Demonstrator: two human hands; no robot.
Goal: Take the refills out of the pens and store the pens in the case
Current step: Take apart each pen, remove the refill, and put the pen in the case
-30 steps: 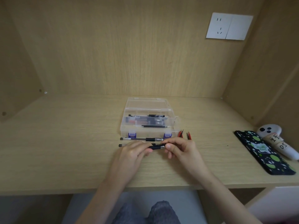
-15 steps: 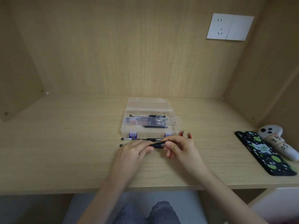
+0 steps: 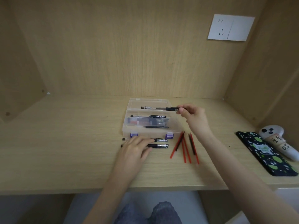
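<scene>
The right hand (image 3: 192,115) is pinching a pen (image 3: 161,108) by one end and holding it level over the case (image 3: 150,133), which is sitting just left of that hand and seems open. Some pens are already lying inside it. Red refills (image 3: 184,147) are gathering on the desk (image 3: 64,151) just below the right wrist, so the job looks well along. Two pens (image 3: 159,145) are waiting under the left hand (image 3: 134,149), whose fingers are resting loosely straight across them; these probably still need emptying. A second ago both hands were meeting on one pen in front of the case. Now the right is carrying it off and the left is settling on the remaining pair.
</scene>
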